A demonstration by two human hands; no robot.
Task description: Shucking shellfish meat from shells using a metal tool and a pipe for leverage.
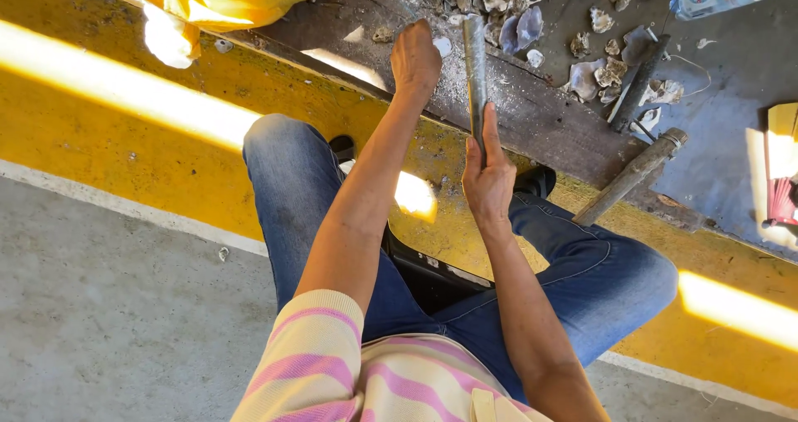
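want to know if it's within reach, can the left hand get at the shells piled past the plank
Probably yes: the left hand already rests on the plank, and the shells lie just beyond its fingers with nothing between.

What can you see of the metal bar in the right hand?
The metal bar is a long, narrow, grey, dull piece, flat-looking. The right hand grips its near end, thumb along the shaft. It points away from the person, across the dark wooden plank, its far end near the pile of shells. The left hand rests on the plank beside it, not touching.
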